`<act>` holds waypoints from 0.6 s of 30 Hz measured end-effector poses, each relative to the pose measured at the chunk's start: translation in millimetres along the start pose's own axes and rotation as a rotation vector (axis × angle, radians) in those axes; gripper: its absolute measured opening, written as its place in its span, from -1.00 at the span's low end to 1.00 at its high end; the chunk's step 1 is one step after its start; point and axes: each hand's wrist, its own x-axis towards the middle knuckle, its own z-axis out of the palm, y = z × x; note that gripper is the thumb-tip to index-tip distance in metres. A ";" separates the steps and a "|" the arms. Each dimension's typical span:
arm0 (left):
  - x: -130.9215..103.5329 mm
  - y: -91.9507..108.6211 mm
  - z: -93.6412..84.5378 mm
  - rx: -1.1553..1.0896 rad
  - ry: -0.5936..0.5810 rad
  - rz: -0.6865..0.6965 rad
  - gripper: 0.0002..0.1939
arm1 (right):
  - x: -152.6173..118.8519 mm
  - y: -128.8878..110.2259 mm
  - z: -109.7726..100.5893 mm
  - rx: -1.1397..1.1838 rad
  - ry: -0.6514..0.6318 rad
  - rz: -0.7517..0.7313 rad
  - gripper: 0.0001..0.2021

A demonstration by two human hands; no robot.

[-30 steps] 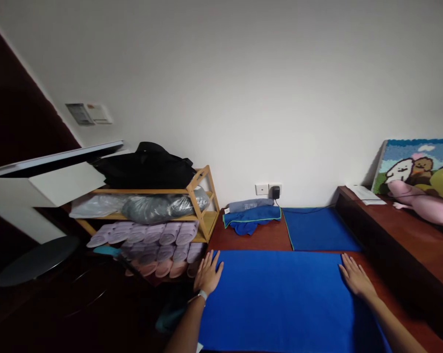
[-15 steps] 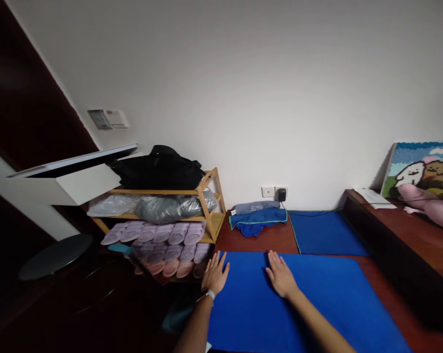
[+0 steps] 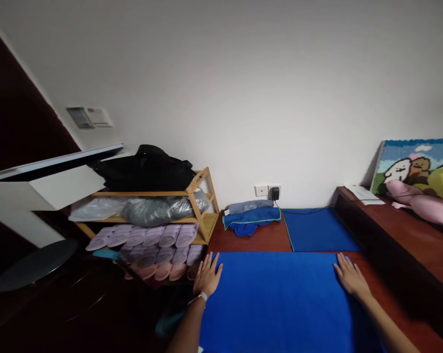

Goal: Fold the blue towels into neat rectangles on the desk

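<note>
A large blue cloth (image 3: pixel 280 299) lies spread flat on the reddish-brown wooden surface. My left hand (image 3: pixel 208 274) rests on its far left corner, palm down with fingers stretched out; a watch sits on that wrist. At the far right corner, my right hand (image 3: pixel 351 278) lies flat, fingers extended over the cloth's edge. Behind the cloth are a bunched blue towel with green trim (image 3: pixel 252 220) and a rolled grey-blue cloth (image 3: pixel 248 207). Another blue cloth (image 3: pixel 319 229) lies flat at the back right.
A wooden rack (image 3: pixel 202 211) on the left carries a black bag (image 3: pixel 143 169) and several lilac slippers (image 3: pixel 168 235). A black plug (image 3: pixel 275 193) with a cord is in the wall socket. On the raised ledge (image 3: pixel 408 230) at right lies a pink plush toy (image 3: pixel 423 203).
My right hand has slid right across the blue cloth, from its middle to its far right corner. My left hand stays at the left corner. The view has shifted slightly right.
</note>
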 end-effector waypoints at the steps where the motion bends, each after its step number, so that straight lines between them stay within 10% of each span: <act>1: 0.0 -0.4 0.6 0.003 -0.003 0.001 -0.39 | 3.8 15.9 0.2 0.035 0.020 0.010 -0.17; 11: 9.5 -4.0 -9.1 -0.053 -0.142 -0.024 -0.33 | 2.7 16.1 -21.1 0.128 -0.028 0.079 -0.17; 18: -21.3 2.6 -31.5 -0.104 -0.021 0.139 -0.41 | -46.6 -111.9 -30.1 0.089 0.095 -0.193 -0.26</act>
